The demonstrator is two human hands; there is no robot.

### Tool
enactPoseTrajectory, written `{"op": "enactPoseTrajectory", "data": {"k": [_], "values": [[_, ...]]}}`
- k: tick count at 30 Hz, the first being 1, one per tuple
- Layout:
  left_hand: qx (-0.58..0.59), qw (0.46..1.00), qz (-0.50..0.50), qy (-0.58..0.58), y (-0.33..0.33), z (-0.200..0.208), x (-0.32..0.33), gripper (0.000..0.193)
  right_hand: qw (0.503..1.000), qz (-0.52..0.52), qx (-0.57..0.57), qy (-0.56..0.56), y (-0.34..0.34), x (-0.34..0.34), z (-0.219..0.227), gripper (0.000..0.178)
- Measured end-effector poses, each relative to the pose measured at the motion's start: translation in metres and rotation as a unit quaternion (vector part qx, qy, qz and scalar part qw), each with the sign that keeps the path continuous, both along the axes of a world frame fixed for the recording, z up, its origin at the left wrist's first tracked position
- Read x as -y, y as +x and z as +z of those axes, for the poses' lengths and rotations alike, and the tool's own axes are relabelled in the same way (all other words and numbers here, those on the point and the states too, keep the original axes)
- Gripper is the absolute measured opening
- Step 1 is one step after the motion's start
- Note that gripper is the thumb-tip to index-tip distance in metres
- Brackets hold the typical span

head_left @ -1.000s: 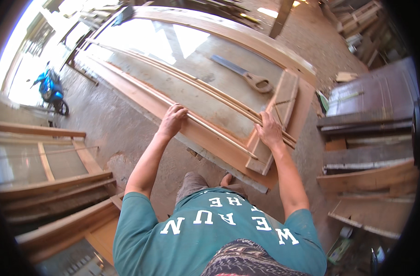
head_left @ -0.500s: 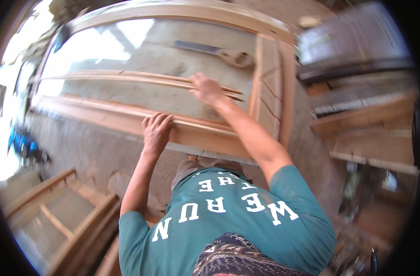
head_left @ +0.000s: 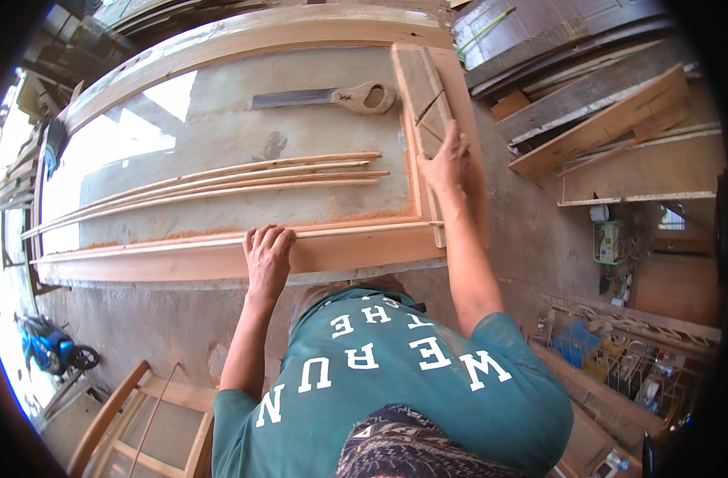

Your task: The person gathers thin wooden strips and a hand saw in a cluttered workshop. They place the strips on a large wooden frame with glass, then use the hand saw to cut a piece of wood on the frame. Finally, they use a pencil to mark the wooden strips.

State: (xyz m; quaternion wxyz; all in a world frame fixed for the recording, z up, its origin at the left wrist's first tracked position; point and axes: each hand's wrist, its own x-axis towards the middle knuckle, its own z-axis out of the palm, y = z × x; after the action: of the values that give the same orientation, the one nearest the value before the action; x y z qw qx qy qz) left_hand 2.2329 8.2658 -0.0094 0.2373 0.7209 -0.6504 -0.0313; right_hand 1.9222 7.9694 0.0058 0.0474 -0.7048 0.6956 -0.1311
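Before me lies a large wooden frame (head_left: 356, 245) with a grey panel (head_left: 220, 135) inside it. My left hand (head_left: 268, 253) curls its fingers over the near rail, on a thin wooden strip (head_left: 352, 232) that runs along it. The strip's right end reaches the near end of a slotted mitre box (head_left: 416, 76) on the frame's right side. My right hand (head_left: 446, 163) grips this box, thumb on one side and fingers on the other. Several loose thin strips (head_left: 300, 170) lie on the panel. Beyond them rests a handsaw (head_left: 352, 98) with a wooden handle.
Sawdust (head_left: 340, 217) lines the panel's near and right edges. Boards (head_left: 603, 119) are stacked on the right. A smaller wooden frame (head_left: 172, 394) stands at lower left, near a blue motorbike (head_left: 49, 344). A wire rack (head_left: 619, 358) holds odds and ends at lower right.
My right hand has left the loose strips on the panel and moved right onto the mitre box. My left hand stays on the near rail. The whole view has shifted.
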Motion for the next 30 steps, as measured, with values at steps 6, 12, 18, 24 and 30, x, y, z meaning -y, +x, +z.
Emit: {"op": "enactPoseTrajectory", "data": {"k": [6, 12, 18, 24, 30], "values": [[0.014, 1.000, 0.018, -0.011, 0.001, 0.016, -0.011, 0.013, 0.985, 0.107, 0.138, -0.006, -0.021, 0.011, 0.001, 0.112], [0.024, 0.999, -0.012, -0.018, 0.000, 0.030, -0.019, 0.018, 0.926, 0.358, 0.120, 0.027, -0.011, -0.022, 0.076, 0.105], [0.037, 0.999, -0.009, -0.002, 0.000, 0.036, -0.028, 0.021, 0.819, 0.547, 0.043, 0.165, 0.065, -0.068, 0.040, 0.113], [0.043, 0.999, -0.010, 0.005, 0.009, 0.029, -0.036, 0.021, 0.797, 0.522, 0.084, 0.291, 0.073, -0.087, 0.034, 0.093], [0.043, 0.999, -0.011, 0.013, 0.020, 0.032, -0.029, 0.019, 0.845, 0.431, 0.152, 0.279, -0.014, -0.037, 0.057, 0.065]]}}
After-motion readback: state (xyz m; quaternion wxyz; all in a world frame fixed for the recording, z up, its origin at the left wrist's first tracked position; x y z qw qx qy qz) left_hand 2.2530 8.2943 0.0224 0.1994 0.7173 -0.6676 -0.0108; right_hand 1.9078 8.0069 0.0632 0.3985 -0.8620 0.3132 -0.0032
